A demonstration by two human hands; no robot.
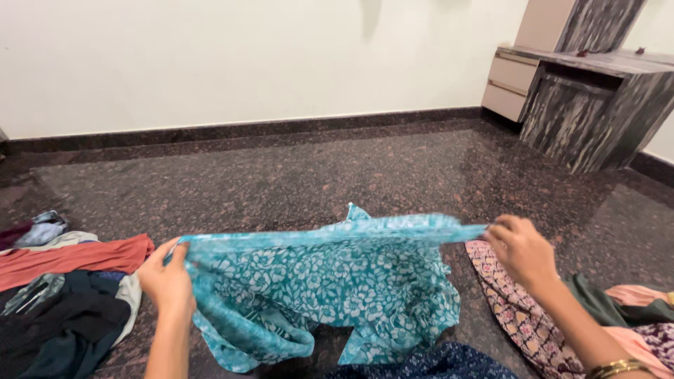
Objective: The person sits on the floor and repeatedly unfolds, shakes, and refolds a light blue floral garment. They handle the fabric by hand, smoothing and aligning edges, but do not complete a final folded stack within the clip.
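Note:
A teal cloth with a white flower print (337, 281) is stretched between my two hands just above the dark granite floor (316, 175). My left hand (167, 281) pinches its left end and my right hand (521, 249) pinches its right end, so the upper edge runs taut across. The rest of the cloth hangs down and bunches on the floor in front of me.
A pile of clothes (63, 295), rust, black and grey, lies at my left. A patterned pink and maroon cloth (512, 309) lies at my right, and a dark blue printed cloth (435, 365) sits near the bottom edge. A marbled cabinet with drawers (583, 91) stands at the far right by the white wall.

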